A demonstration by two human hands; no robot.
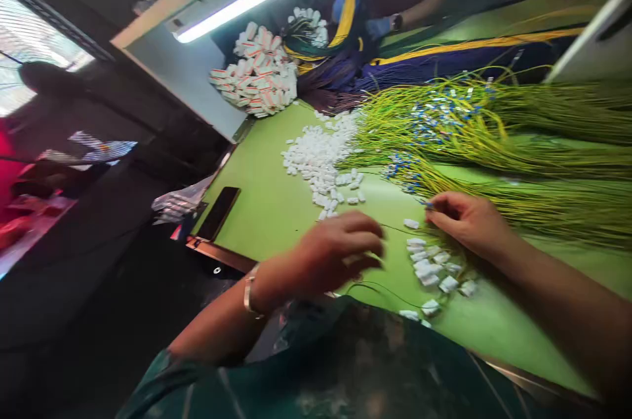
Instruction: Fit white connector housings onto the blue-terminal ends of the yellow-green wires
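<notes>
Viewed from my remote station, the left hand [336, 254] was blurred, its fingers curled; I could not tell whether they gripped anything. Just right of them, small white clips [429, 271] lay on the green counter [266, 208]. The right hand [469, 221] pinched a blue-tipped wire [428, 205]. Beyond its fingers spread a white clip pile [320, 155] and the yellow wire bundle [494, 136].

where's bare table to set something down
Bare green table between the phone and the white connector pile, and along the near edge right of the small connector heap. Crowded across the far side: yellow-green wires, where the right hand pinches one.
</notes>
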